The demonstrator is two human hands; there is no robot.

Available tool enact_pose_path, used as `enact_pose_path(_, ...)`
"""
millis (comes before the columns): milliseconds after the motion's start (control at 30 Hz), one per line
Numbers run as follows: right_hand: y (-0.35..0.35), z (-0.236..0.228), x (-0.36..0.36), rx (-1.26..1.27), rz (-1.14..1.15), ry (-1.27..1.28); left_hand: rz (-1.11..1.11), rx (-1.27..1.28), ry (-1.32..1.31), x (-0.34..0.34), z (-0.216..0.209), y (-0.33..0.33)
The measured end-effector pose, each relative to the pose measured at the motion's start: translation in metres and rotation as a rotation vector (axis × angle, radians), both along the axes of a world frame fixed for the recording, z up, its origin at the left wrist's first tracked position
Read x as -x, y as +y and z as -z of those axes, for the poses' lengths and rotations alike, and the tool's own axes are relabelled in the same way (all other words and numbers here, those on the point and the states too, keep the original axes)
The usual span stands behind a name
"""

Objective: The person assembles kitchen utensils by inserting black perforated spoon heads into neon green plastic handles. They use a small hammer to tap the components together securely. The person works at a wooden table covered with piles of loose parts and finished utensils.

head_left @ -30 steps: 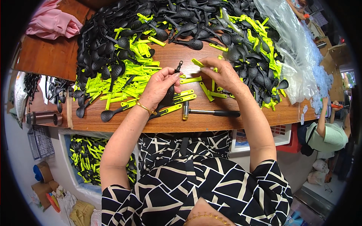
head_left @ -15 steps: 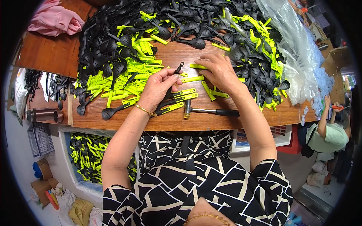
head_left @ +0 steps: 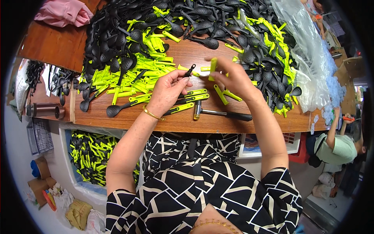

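Note:
My left hand (head_left: pixel 169 91) is closed on a black spoon (head_left: pixel 189 70); only its narrow end with a small ring sticks out past the fingertips, and the rest is hidden by the hand. To the right, my right hand (head_left: pixel 233 76), slightly blurred, pinches a lime-green handle piece (head_left: pixel 213 69) upright, a short gap from the spoon's end. Beneath my left hand lie several spoons with green-and-black handles (head_left: pixel 194 93). A hammer (head_left: pixel 218 113) rests at the table's front edge. Two loose green handle pieces (head_left: pixel 220 94) lie below my right hand.
A heap of black slotted spoons (head_left: pixel 202 25) curves around the far side. Green handle pieces (head_left: pixel 128 78) pile up at left. Clear plastic sheeting (head_left: pixel 304 50) hangs at right. Below the table, a bin (head_left: pixel 80 177) holds green-and-black utensils. Another person (head_left: pixel 339 146) is at far right.
My right hand has picked up a green handle piece and tilted it upright, bringing it near the spoon. My left hand keeps its grip on the spoon. The view has shifted slightly.

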State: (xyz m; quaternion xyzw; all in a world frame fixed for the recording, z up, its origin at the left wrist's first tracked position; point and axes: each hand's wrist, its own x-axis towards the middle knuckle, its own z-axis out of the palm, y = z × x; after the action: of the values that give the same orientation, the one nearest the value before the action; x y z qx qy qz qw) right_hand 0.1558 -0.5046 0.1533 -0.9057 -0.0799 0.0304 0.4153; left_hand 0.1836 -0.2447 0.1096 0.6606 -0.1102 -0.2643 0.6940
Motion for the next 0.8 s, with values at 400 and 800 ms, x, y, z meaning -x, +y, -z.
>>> enact_pose_path(400, 0.020, 0.014, -0.005, -0.811, -0.026, 0.163, -0.001, -0.013, -0.011, 0.014, -0.019, -0.007)
enact_pose_path(800, 0.038, 0.023, 0.007, -0.924, 0.030, 0.108, 0.066, 0.057, -0.163, 0.023, -0.018, 0.002)
